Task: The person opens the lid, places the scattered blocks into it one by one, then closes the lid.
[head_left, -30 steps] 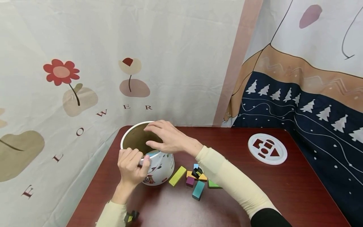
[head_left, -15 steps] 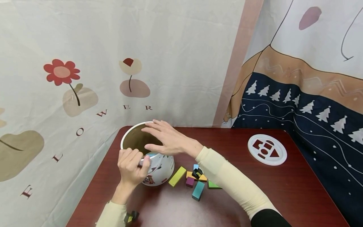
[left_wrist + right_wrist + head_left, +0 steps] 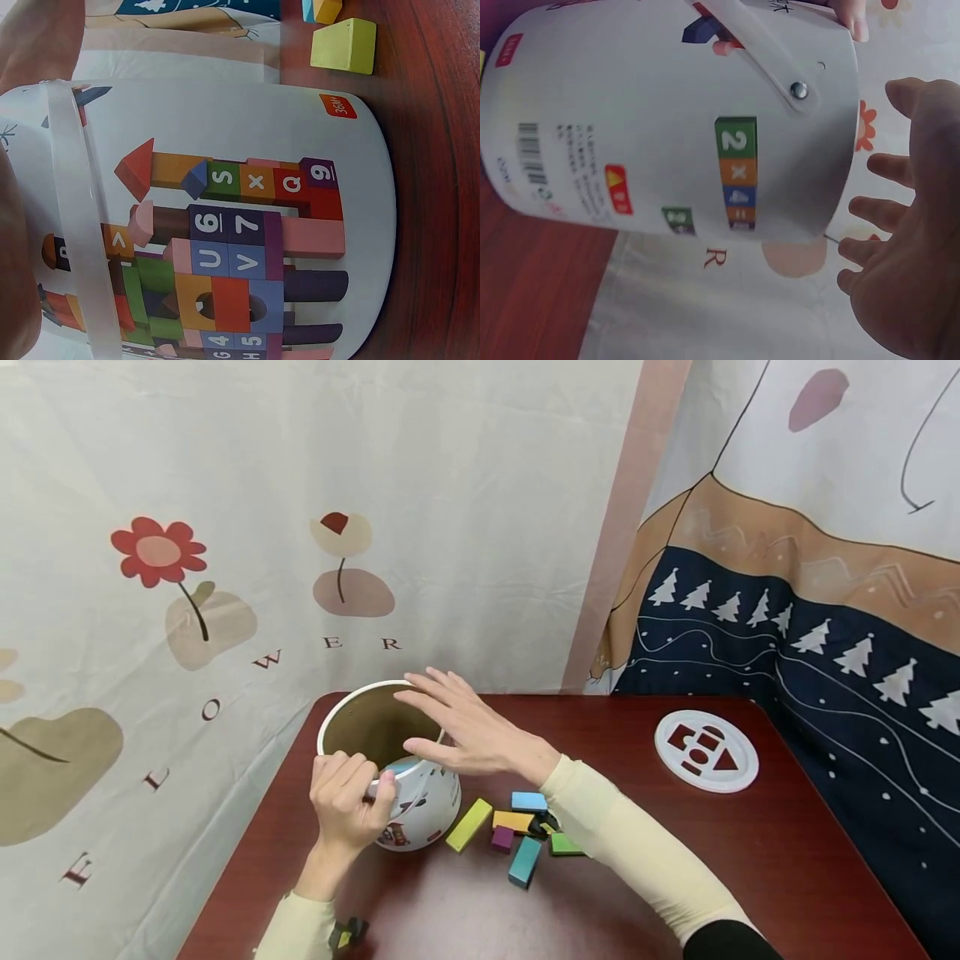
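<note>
A white bucket [image 3: 420,814] with printed toy-block pictures stands at the left of the table, its brownish inside showing. My left hand [image 3: 348,797] grips the bucket's near rim, fingers curled over the edge and thumb outside. Over the right side of the opening hovers my right hand [image 3: 461,722], fingers spread and holding nothing. In the right wrist view the right hand [image 3: 900,217] lies just beyond the rim, beside the white strap handle [image 3: 757,49] and its rivet. The left wrist view shows the bucket's printed side [image 3: 225,127] close up.
Several blocks lie right of the bucket: a yellow-green one [image 3: 469,827], a blue one [image 3: 529,802], an orange one [image 3: 513,822], a purple one [image 3: 502,838], a teal one [image 3: 525,862] and a green one [image 3: 566,845]. A white lid with shaped holes [image 3: 742,756] lies at the far right.
My right hand has shifted a little to the right above the opening, so the blue block shows more fully. The left hand keeps its grip on the rim.
</note>
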Motion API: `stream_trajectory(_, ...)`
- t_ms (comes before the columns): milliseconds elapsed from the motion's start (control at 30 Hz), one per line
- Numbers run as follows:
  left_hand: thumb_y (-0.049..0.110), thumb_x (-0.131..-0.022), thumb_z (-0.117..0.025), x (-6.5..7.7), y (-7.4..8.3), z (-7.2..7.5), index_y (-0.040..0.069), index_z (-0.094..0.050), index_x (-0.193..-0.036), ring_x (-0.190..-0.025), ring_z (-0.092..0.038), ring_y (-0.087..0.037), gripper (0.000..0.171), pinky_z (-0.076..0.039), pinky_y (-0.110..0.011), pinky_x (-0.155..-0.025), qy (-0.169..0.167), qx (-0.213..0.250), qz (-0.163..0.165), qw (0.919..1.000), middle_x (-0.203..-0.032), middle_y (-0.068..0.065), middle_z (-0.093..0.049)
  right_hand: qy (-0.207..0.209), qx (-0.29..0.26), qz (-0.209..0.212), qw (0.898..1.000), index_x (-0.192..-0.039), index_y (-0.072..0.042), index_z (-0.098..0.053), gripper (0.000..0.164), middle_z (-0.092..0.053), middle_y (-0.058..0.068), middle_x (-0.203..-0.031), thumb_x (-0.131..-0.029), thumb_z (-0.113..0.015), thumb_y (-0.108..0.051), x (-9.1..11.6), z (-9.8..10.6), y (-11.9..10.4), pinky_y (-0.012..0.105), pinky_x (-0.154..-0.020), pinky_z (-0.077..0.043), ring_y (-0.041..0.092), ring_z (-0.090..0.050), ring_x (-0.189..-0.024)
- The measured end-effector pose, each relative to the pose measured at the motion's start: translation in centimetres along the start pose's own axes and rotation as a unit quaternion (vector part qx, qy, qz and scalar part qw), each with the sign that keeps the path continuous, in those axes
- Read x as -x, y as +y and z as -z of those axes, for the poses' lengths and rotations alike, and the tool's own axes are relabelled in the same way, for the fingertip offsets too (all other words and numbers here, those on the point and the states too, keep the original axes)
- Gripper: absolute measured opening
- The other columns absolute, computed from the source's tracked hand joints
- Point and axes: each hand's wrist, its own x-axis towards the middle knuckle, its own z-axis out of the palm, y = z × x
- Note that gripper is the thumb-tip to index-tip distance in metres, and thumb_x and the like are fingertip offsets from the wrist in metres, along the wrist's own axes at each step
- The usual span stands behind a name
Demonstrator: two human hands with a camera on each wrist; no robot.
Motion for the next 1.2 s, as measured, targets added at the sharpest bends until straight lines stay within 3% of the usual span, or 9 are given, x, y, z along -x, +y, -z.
stream_trajectory(167,0.028,-0.092,-0.055,0.0,0.1,-0.1,0.008,-0.035,-0.051,-0.046,-0.024,-0.021,0.050,-0.023,-0.042,-0.053,0.007,-0.001,0.004,1.0000,-0.049,0.000,-0.026,0.029,-0.019,-0.004,0.999,-0.157,-0.015,-0.045,0.068,-0.026,0.000,-0.167,-0.099,-0.058,-0.048,2.7,0.8,1.2,0.054,-0.122,-0.013,0.018,-0.007,-0.153)
stream_trajectory(467,0.026,-0.089,-0.056,0.2,0.1,-0.2,0.008,-0.035,-0.051,-0.047,-0.024,-0.021,0.047,-0.022,-0.041,-0.054,0.009,0.004,0.008,0.9999,-0.050,0.001,-0.026,0.041,-0.029,-0.057,0.997,-0.158,-0.019,-0.043,0.066,-0.025,-0.002,-0.167,-0.100,-0.058,-0.047,8.5,2.1,3.8,0.056,-0.122,-0.013,0.020,-0.009,-0.153)
stream_trajectory(800,0.023,-0.087,-0.056,-0.1,-0.1,0.5,0.008,-0.038,-0.052,-0.048,-0.027,-0.022,0.042,-0.025,-0.041,-0.054,-0.026,0.004,0.004,0.9996,-0.051,0.000,-0.029,0.046,-0.026,-0.122,0.991,-0.159,-0.017,-0.043,0.066,-0.028,0.001,-0.166,-0.101,-0.060,-0.044,14.7,2.2,6.1,0.060,-0.120,-0.014,0.025,-0.011,-0.153)
stream_trajectory(1000,0.020,-0.082,-0.060,-0.2,0.0,1.3,0.005,-0.053,-0.056,-0.054,-0.043,-0.027,0.030,-0.033,-0.045,-0.060,-0.060,0.024,0.038,0.9972,-0.054,-0.004,-0.049,0.035,-0.035,-0.155,0.987,-0.158,-0.015,-0.044,0.066,-0.032,0.007,-0.165,-0.100,-0.060,-0.044,17.7,1.8,6.8,0.065,-0.118,-0.014,0.032,-0.014,-0.152)
stream_trajectory(1200,0.016,-0.078,-0.060,-1.8,-1.0,1.7,-0.001,-0.068,-0.065,-0.067,-0.055,-0.034,0.023,-0.038,-0.046,-0.070,-0.044,0.038,0.081,0.9950,-0.067,-0.015,-0.066,0.030,-0.041,-0.181,0.982,-0.158,-0.017,-0.044,0.064,-0.032,0.007,-0.164,-0.101,-0.059,-0.045,19.9,1.6,6.9,0.062,-0.119,-0.012,0.030,-0.012,-0.152)
